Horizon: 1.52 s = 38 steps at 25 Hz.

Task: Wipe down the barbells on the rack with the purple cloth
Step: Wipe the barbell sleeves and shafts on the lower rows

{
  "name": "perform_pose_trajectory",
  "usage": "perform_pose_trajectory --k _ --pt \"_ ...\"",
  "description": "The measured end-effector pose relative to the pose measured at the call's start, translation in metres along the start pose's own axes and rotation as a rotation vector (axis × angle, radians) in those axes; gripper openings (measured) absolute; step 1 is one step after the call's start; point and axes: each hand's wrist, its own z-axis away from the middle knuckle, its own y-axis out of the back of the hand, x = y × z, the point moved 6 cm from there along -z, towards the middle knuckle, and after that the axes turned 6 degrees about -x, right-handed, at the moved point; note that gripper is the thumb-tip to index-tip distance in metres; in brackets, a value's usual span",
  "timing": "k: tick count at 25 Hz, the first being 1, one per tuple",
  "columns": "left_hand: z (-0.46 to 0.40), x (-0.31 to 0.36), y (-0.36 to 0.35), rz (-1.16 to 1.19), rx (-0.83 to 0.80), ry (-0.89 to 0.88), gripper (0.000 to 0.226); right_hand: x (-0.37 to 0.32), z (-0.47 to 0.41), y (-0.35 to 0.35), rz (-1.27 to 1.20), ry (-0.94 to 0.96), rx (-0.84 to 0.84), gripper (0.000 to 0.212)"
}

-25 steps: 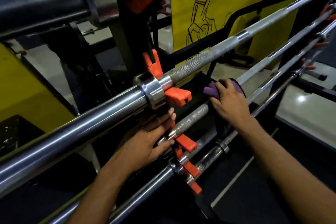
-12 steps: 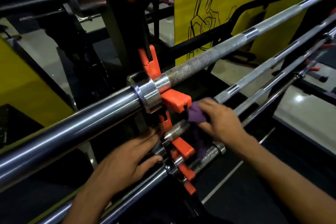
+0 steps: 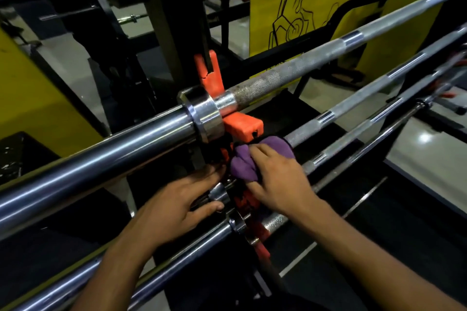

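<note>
Several steel barbells lie on a black rack with orange hooks. The nearest upper barbell crosses the view with a thick chrome sleeve at left. My right hand grips the bunched purple cloth around the second barbell, close to the rack upright. My left hand rests with straight fingers on that bar's sleeve and collar, just left of the cloth. Lower bars run beneath to the right.
The black rack upright stands behind the hooks. A yellow panel with a black line drawing is at the back, another yellow panel at left. Grey floor shows at right under the bars.
My right hand has slid the cloth left along the second bar toward the orange hooks. My left hand stayed on the sleeve, shifting slightly down.
</note>
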Motion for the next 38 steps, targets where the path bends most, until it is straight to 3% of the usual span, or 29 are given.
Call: perform_pose_trajectory --k 3,7,9,12,14,16,22,24,26,28,30,32,33,35,38 --pt "0.002 -0.003 0.001 0.018 0.009 0.038 0.065 0.036 -0.004 0.011 -0.007 -0.048 -0.019 0.048" --pt "0.003 -0.002 0.003 0.01 0.028 0.063 0.068 0.119 -0.019 0.04 0.023 -0.362 0.058 0.038" --pt "0.003 0.0 0.004 -0.005 0.028 0.065 0.073 0.12 -0.018 0.038 0.037 -0.429 0.109 0.042" --pt "0.002 0.0 0.004 0.018 0.023 0.073 0.072 0.06 -0.005 0.015 -0.042 -0.225 0.188 0.046" --pt "0.001 -0.001 0.004 0.027 0.041 0.073 0.069 0.01 0.009 -0.003 -0.193 -0.057 0.137 0.046" --pt "0.001 -0.002 0.005 0.017 0.038 0.087 0.069 -0.007 0.015 -0.004 -0.289 -0.006 0.096 0.042" --pt "0.0 -0.001 0.004 0.012 -0.031 0.079 0.068 0.079 0.006 0.025 -0.233 -0.255 0.072 0.041" --pt "-0.001 0.01 0.008 -0.041 0.045 0.067 0.063 0.106 0.016 0.04 -0.407 -0.284 0.098 0.039" --pt "-0.011 0.042 0.018 -0.067 0.199 -0.041 0.053 0.122 0.041 0.054 -0.614 -0.329 0.105 0.042" --pt "-0.033 0.083 0.016 -0.002 0.238 -0.153 0.054 0.119 0.067 0.069 -0.85 -0.318 0.102 0.034" --pt "-0.072 0.118 0.002 0.104 0.118 -0.149 0.076 0.115 0.084 0.084 -1.0 -0.274 0.109 0.026" --pt "-0.116 0.137 -0.021 0.265 -0.082 -0.08 0.094 0.11 0.089 0.097 -0.971 -0.224 0.096 0.026" --pt "-0.136 0.144 -0.033 0.351 -0.148 -0.092 0.089 0.111 0.093 0.1 -0.947 -0.21 0.093 0.023" --pt "-0.167 0.156 -0.047 0.44 -0.191 -0.107 0.055 0.123 0.105 0.1 -0.931 -0.248 0.134 0.021" --pt "-0.201 0.161 -0.051 0.394 -0.168 -0.085 0.021 0.162 0.144 0.093 -0.663 -0.524 0.47 0.026"
